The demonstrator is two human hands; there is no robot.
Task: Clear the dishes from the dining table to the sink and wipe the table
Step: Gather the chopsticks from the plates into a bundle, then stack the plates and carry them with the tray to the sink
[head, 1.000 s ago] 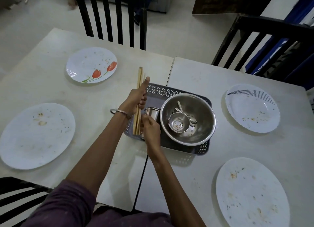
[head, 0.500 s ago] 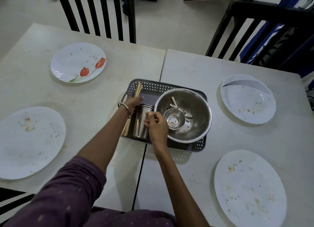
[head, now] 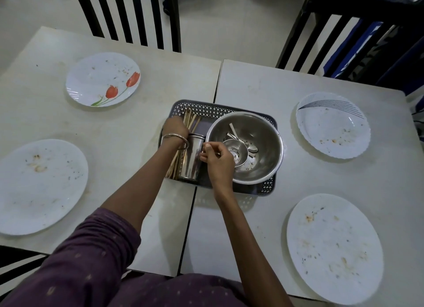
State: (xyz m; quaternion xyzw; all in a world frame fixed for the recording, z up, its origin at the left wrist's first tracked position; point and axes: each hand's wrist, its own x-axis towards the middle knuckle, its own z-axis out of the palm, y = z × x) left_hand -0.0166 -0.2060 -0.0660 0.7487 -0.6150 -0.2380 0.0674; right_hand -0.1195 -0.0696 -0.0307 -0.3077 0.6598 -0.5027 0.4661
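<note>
Tray (head: 266, 188), table centre, across the seam: bowl (head: 263, 134), tumbler (head: 191, 159), sticks (head: 189, 119).
Left hand (head: 175, 130): laid on the sticks; closure cannot be told.
Right hand (head: 218, 157): fingers pinched by the tumbler rim; contact unclear.
Risk: a nudge could topple the tumbler.
Plates: four, near the table corners, unstacked; open room between.

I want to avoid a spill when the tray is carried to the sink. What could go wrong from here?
1. The cup stands upright beside the big bowl in the tray; being tall and narrow, it may tip when the tray moves.
2. The chopsticks lie loose along the tray's left side and could slide out.
3. The small bowl and spoons sit loose inside the big bowl and may shift.
</note>
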